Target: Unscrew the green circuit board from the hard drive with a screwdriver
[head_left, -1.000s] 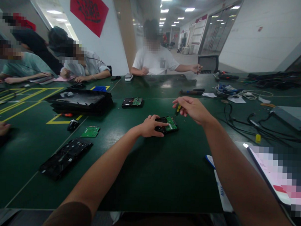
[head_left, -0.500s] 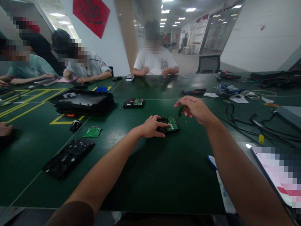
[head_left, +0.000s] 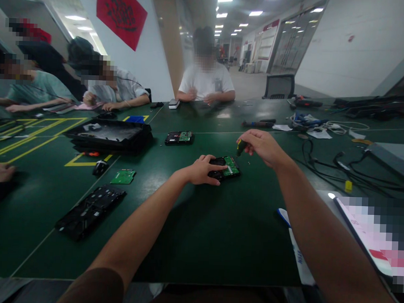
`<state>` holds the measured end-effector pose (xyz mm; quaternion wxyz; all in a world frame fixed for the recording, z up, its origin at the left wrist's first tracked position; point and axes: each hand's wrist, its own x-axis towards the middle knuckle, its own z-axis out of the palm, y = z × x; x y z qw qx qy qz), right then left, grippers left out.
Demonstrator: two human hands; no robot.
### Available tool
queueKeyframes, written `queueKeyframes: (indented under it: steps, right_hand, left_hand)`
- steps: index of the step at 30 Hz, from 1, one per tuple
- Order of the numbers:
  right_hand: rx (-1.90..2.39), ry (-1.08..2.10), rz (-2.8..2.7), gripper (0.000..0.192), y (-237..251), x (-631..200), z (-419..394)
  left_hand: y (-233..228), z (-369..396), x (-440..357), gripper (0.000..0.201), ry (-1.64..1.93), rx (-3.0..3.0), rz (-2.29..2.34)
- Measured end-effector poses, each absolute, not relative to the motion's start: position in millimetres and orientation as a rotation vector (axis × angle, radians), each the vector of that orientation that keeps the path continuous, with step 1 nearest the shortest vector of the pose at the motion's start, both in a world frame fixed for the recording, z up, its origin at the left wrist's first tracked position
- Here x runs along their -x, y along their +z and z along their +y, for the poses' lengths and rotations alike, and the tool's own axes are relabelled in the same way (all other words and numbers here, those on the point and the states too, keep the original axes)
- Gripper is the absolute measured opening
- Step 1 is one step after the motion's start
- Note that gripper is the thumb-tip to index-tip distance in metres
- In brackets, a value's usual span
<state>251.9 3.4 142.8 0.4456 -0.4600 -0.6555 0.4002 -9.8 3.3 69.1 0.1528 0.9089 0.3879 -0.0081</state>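
A person works over a hard disk drive (head_left: 233, 169) lying flat on a dark green table (head_left: 218, 240), its green circuit board facing up. The left hand (head_left: 203, 170) clasps the drive's left end, thumb along the near edge and one finger stretched across the top. The right hand's (head_left: 258, 144) grip pinches a black-and-yellow screwdriver (head_left: 240, 147), tilted just beside the drive's far right corner; whether its tip touches cannot be made out. Beyond, a second hard disk drive (head_left: 177, 138) lies near a black tray-like case (head_left: 111, 136). At left, a loose green circuit board (head_left: 123, 176) sits just beyond a black plastic frame (head_left: 90, 211). Black cables (head_left: 339, 167) trail beside a grey metal box (head_left: 392, 157) at right, while a person in a white T-shirt (head_left: 207, 83) sits across the table.
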Motion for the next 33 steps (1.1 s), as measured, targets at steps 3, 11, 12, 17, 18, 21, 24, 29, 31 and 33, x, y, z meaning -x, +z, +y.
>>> queueKeyframes:
  steps: [3,11,12,17,18,21,24,29,31,33]
  right_hand:
    - [1.129,1.055,-1.611,0.017,143.0,-250.7,2.3]
    - [1.022,1.274,-1.591,0.023,145.2,-250.5,-1.6]
    - [1.019,1.279,-1.597,0.023,145.4,-251.7,-1.7]
    - [1.100,1.068,-1.708,0.022,143.7,-255.6,1.8]
    - [1.120,1.021,-1.706,0.022,143.0,-255.2,2.7]
    - [1.156,0.985,-1.663,0.022,142.3,-252.5,3.6]
    - [1.120,1.088,-1.617,0.018,144.2,-250.9,1.3]
    - [1.038,1.280,-1.547,0.021,146.9,-253.7,-2.1]
    - [1.021,1.290,-1.537,0.020,146.2,-255.2,-1.3]
    - [1.034,1.231,-1.563,0.017,144.4,-256.6,1.1]
  left_hand:
    - [69.0,3.4,10.2,0.075,0.001,-2.595,1.117]
    - [68.2,4.0,11.0,0.074,0.023,-2.579,1.127]
    - [68.1,4.0,11.0,0.074,0.024,-2.578,1.124]
    - [68.2,4.2,10.9,0.076,0.016,-2.578,1.115]
    - [68.3,4.1,10.9,0.076,0.013,-2.575,1.117]
    - [68.8,3.8,11.0,0.076,0.012,-2.568,1.119]
    - [69.1,3.6,11.4,0.075,0.008,-2.567,1.121]
    - [69.5,3.5,11.6,0.075,-0.001,-2.566,1.125]
    - [69.5,3.5,11.6,0.075,0.000,-2.571,1.124]
    - [69.3,3.8,11.6,0.075,0.003,-2.577,1.122]
